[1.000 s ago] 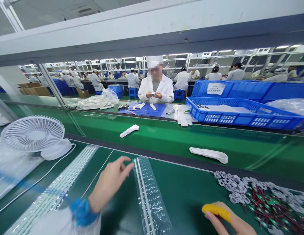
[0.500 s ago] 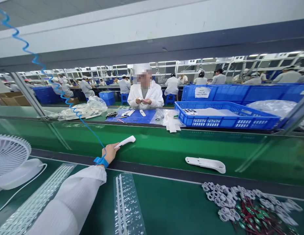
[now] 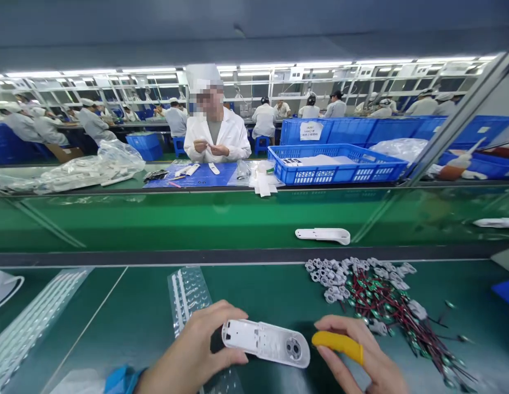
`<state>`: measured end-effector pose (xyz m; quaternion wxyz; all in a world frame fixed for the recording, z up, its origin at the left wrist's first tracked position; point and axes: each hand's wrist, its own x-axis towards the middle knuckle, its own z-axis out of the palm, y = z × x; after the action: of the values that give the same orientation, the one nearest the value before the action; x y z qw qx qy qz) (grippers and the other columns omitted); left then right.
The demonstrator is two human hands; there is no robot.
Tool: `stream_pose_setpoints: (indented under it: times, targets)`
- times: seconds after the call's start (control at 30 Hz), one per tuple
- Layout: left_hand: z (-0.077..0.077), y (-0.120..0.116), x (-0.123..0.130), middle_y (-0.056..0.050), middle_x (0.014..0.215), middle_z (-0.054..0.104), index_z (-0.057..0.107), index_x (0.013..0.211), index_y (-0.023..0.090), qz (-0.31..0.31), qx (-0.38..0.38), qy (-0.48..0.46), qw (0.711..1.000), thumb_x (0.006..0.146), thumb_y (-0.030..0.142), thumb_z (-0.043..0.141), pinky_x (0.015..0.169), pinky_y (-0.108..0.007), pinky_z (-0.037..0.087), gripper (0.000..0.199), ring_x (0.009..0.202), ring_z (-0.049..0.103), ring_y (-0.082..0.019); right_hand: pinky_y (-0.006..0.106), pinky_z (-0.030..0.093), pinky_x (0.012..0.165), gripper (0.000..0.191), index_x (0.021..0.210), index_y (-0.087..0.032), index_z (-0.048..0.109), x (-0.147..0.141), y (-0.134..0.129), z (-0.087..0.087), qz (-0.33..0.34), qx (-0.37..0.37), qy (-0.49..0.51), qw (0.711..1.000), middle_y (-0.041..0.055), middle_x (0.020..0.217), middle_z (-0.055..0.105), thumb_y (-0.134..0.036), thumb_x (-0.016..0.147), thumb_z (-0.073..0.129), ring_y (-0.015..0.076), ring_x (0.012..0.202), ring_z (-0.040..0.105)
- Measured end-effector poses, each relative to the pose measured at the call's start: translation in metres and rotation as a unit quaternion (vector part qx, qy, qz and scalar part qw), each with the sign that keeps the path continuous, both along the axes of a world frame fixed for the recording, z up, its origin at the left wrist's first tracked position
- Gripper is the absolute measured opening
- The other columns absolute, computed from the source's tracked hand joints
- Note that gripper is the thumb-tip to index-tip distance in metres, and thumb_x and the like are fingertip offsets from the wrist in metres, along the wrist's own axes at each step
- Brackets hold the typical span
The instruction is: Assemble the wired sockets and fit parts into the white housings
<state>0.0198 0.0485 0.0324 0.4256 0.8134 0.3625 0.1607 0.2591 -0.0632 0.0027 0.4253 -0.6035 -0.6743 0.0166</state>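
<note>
My left hand (image 3: 201, 347) grips the left end of a long white plastic housing (image 3: 275, 342) between thumb and fingers, above the near green bench. The housing's hollow inside faces up, with a round fitting at its right end. Just beyond that end is my right hand (image 3: 361, 350), its fingers apart and nothing seen between them. A yellow finger cot (image 3: 339, 343) covers one of its fingers. Clear plastic sheet with white strips (image 3: 191, 298) lies partly behind my left hand. A blue wrist strap (image 3: 123, 379) is on my left wrist.
Small whitish rings (image 3: 330, 276) and red-wired green parts (image 3: 386, 301) are heaped at right. Another white housing (image 3: 323, 235) lies on the green belt (image 3: 221, 219). Across it, a co-worker (image 3: 217, 131) sits near a blue crate (image 3: 340, 174). Long clear strips (image 3: 41, 323) lie at left.
My left hand has come back from above the green belt to the near bench, with a white housing in it. My right hand has entered view. The camera view has shifted.
</note>
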Motion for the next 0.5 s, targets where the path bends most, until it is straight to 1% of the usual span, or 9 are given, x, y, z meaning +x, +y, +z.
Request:
stream_pose_setpoints:
  times: [0.03,0.1,0.23,0.27,0.33,0.4,0.43,0.5]
  targets:
    - [0.001,-0.005,0.0,-0.002,0.084,0.064,0.065,0.091,0.025,-0.005,-0.011,0.006,1.0,0.068,0.019,0.071,0.063,-0.025,0.043,0.024,0.074,0.058,-0.02,0.022,0.052,0.067,0.008,0.085,-0.023,0.06,-0.002,0.0,-0.003,-0.001,-0.001,-0.013,1.0,0.0041,0.087,0.063,-0.024,0.077,0.059,0.0158,0.079,0.061]
    - [0.004,-0.011,-0.001,-0.002,0.082,0.063,0.065,0.088,0.024,-0.004,-0.018,0.02,1.0,0.069,0.019,0.07,0.061,-0.025,0.042,0.02,0.072,0.057,-0.019,0.024,0.052,0.069,0.006,0.082,-0.022,0.06,-0.008,0.001,-0.009,0.009,-0.012,-0.036,0.999,0.0051,0.088,0.063,-0.024,0.076,0.06,0.0165,0.083,0.06]
    - [0.012,-0.018,-0.004,-0.002,0.086,0.056,0.063,0.091,0.024,-0.014,0.013,0.041,0.999,0.071,0.02,0.068,0.062,-0.026,0.043,0.021,0.073,0.055,-0.018,0.025,0.052,0.073,0.006,0.08,-0.021,0.06,-0.019,0.0,-0.016,0.025,-0.062,-0.049,0.997,0.0062,0.094,0.063,-0.023,0.079,0.054,0.0171,0.089,0.058]
    - [0.013,-0.02,-0.005,-0.002,0.085,0.054,0.063,0.092,0.024,-0.016,0.024,0.044,0.999,0.071,0.02,0.067,0.062,-0.026,0.044,0.021,0.071,0.055,-0.018,0.026,0.052,0.075,0.008,0.082,-0.022,0.06,-0.019,-0.001,-0.016,0.035,-0.074,-0.053,0.995,0.0063,0.098,0.063,-0.021,0.08,0.052,0.0172,0.093,0.058]
    - [0.012,-0.023,-0.006,-0.002,0.085,0.052,0.062,0.092,0.025,-0.019,0.038,0.047,0.998,0.072,0.02,0.067,0.06,-0.026,0.044,0.021,0.069,0.054,-0.017,0.026,0.051,0.078,0.02,0.094,-0.022,0.059,-0.019,-0.003,-0.013,0.051,-0.101,-0.075,0.991,0.0066,0.107,0.061,-0.014,0.08,0.046,0.017,0.099,0.056]
    - [0.011,-0.025,-0.006,-0.001,0.084,0.052,0.062,0.092,0.026,-0.019,0.037,0.049,0.998,0.071,0.02,0.067,0.058,-0.025,0.043,0.023,0.068,0.053,-0.016,0.028,0.051,0.079,0.031,0.104,-0.023,0.056,-0.017,-0.005,-0.009,0.06,-0.116,-0.122,0.984,0.0066,0.114,0.059,-0.011,0.078,0.044,0.0177,0.103,0.054]
    - [0.01,-0.025,-0.006,-0.001,0.084,0.052,0.062,0.092,0.026,-0.014,0.036,0.05,0.998,0.07,0.02,0.068,0.057,-0.025,0.043,0.023,0.067,0.053,-0.016,0.029,0.051,0.078,0.031,0.105,-0.024,0.056,-0.016,-0.005,-0.007,0.066,-0.117,-0.155,0.979,0.006,0.116,0.058,-0.013,0.078,0.045,0.0188,0.105,0.054]
    - [0.009,-0.026,-0.006,-0.001,0.084,0.053,0.063,0.091,0.026,0.0,0.039,0.052,0.998,0.069,0.02,0.069,0.055,-0.024,0.043,0.024,0.066,0.053,-0.016,0.034,0.05,0.078,0.022,0.098,-0.026,0.059,-0.015,-0.005,-0.005,0.08,-0.097,-0.23,0.965,0.0046,0.119,0.057,-0.02,0.079,0.05,0.0221,0.106,0.053]
